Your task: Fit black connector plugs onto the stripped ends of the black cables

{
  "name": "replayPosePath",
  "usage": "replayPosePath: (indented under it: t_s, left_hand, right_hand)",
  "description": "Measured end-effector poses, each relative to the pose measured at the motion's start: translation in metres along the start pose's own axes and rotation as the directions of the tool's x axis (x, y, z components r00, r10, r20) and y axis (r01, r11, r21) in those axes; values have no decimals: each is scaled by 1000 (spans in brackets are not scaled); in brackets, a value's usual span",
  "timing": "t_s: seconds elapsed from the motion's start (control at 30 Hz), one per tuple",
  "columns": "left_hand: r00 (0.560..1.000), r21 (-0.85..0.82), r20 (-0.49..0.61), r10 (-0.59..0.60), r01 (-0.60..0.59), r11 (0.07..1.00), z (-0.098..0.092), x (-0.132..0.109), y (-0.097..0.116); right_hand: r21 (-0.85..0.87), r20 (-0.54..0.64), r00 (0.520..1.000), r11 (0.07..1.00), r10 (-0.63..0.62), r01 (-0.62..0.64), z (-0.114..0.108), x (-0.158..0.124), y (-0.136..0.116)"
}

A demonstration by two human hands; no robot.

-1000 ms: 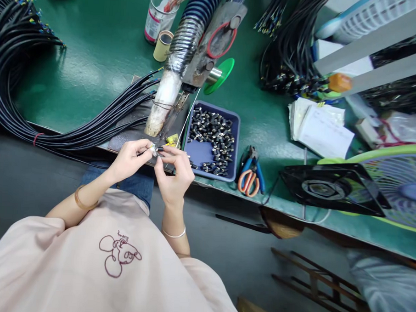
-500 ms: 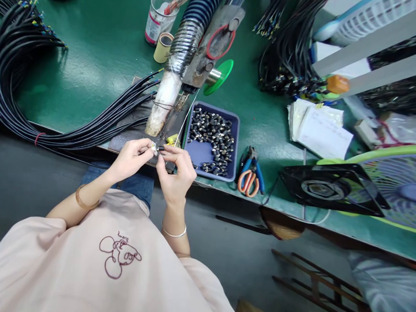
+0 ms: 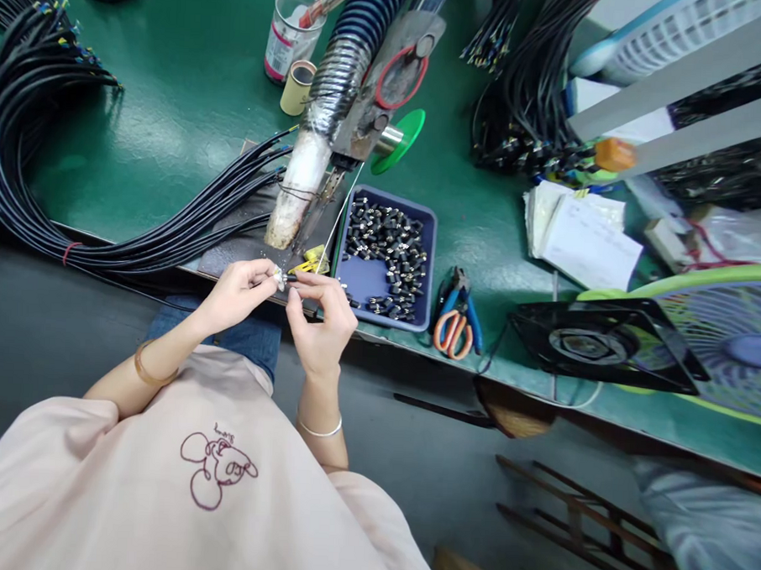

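Lying left-to-right, black connector (image 3: pixel 291 278) is pinched in right hand (image 3: pixel 321 313); whitish piece (image 3: pixel 280 278), just left, is pinched in left hand (image 3: pixel 238 290).

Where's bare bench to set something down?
Bare green bench shows between the looped cables and the jar, and between the blue tray and the papers. It's crowded around the left hand and right hand, below the white hose end.

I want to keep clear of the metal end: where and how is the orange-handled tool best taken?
Probably by its orange handles, from the near edge of the bench: they point toward that edge, while the metal end points away. A blue handle lies close alongside, so pinch narrowly.
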State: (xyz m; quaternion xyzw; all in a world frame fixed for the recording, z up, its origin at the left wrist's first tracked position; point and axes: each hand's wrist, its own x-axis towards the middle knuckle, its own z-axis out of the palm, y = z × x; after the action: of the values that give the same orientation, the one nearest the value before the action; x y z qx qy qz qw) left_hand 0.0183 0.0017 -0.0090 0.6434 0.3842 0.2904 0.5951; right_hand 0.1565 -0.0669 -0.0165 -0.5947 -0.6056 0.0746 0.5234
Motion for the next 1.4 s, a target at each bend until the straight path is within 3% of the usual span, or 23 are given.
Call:
replayPosePath:
  t_s: [0.13,0.37,0.57,0.9,1.0,1.07,1.17,1.23,1.27,1.33,1.4]
  left_hand:
    - [1000,25,-8,23,-23,999,2,-2,4]
    - [997,71,-58,41,-37,997,3,-2,4]
    - [990,168,-105,93,-75,983,4,-1,6]
    - [995,175,-67,74,-62,983,5,1,5]
    - [997,198,-50,59,-48,979,6,0,5]
    - [997,206,-48,65,-53,977,7,-2,6]
    - [995,207,-43,92,-81,975,7,-7,8]
    - [993,200,-28,117,-109,974,7,-10,10]
    - [991,195,-20,132,-126,973,7,-11,10]
    - [986,191,-6,165,-161,968,7,-14,10]
    - [982,198,-10,190,-184,963,7,-17,9]
  right_hand:
    - [42,-20,997,996,74,-73,1,-1,-1]
    - [-77,-25,999,996,-45,43,5,4,2]
    - [-93,-30,998,994,-58,55,7,8,0]
    - [-66,-43,998,997,-49,46,5,6,-1]
    - [-19,-28,999,999,27,-28,3,2,-1]
    - [77,-30,988,986,150,-147,1,-1,-2]
    - [206,-119,933,927,341,-312,-3,-2,-3]
    - [198,-169,908,915,384,-350,-7,-1,-3]
    - [175,-136,912,916,386,-361,-9,0,-3]
    - [141,35,921,910,389,-390,-12,3,-2]
    - [148,203,896,892,396,-428,-14,5,-2]
